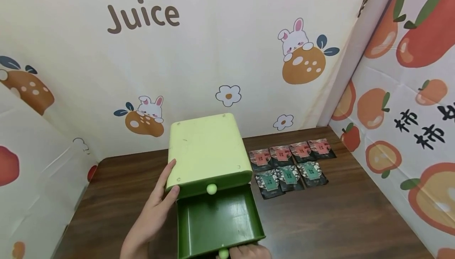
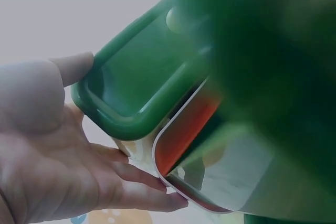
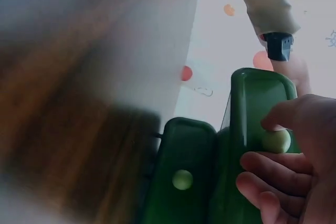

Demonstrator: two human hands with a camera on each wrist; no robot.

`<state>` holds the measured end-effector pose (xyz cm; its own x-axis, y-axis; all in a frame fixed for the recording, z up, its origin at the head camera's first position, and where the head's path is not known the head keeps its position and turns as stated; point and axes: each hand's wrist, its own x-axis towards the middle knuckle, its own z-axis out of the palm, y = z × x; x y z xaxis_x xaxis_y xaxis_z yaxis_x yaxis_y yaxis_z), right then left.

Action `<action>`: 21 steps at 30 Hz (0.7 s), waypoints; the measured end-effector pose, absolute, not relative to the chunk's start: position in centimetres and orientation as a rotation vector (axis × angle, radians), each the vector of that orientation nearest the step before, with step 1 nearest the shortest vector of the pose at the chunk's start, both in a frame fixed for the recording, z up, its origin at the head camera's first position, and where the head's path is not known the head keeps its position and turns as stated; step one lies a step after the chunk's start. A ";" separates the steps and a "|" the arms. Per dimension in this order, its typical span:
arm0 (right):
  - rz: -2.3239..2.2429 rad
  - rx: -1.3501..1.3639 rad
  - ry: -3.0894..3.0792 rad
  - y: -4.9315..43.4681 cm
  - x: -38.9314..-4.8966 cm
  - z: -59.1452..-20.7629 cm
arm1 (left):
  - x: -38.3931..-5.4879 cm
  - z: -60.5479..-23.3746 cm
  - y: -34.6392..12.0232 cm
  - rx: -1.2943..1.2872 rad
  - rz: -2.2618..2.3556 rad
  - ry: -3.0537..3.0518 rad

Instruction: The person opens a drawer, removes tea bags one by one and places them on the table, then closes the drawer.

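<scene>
A two-drawer box with a pale green top [image 1: 207, 146] and dark green drawers stands on the table. Its lower drawer [image 1: 217, 225] is pulled out, with the dark green floor showing; the upper drawer [image 1: 227, 182] is in. My left hand [image 1: 155, 207] lies against the box's left side, thumb at the front corner; the left wrist view shows its fingers nearly straight along that side. At the lower drawer's front is my right hand [image 1: 250, 252], partly cut off by the frame. In the right wrist view its thumb and fingers pinch the round knob [image 3: 276, 141].
Right of the box, red-labelled black packets [image 1: 281, 154] lie in a back row on the brown table [image 1: 341, 211]. Green-labelled packets [image 1: 289, 175] lie before them. Printed cloth walls [image 1: 199, 61] rise behind and at both sides.
</scene>
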<state>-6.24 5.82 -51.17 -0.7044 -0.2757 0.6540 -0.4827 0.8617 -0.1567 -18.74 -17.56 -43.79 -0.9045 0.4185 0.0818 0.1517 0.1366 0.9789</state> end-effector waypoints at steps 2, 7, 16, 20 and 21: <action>0.407 0.489 -2.391 5.6 -6.9 -50.9 | -18.8 -43.8 -17.5 0.564 1.850 2.197; 0.430 0.462 -2.461 5.6 -9.2 -50.1 | -18.6 -43.8 -17.4 0.560 1.870 2.155; 0.436 0.380 -2.538 5.1 -13.4 -50.0 | -18.9 -43.8 -17.5 0.564 1.899 2.117; 0.410 0.349 -2.543 5.0 -14.3 -49.9 | -18.9 -43.8 -17.6 0.573 1.896 2.109; 0.408 0.346 -2.544 5.0 -14.5 -49.9 | -18.9 -43.8 -17.6 0.573 1.891 2.115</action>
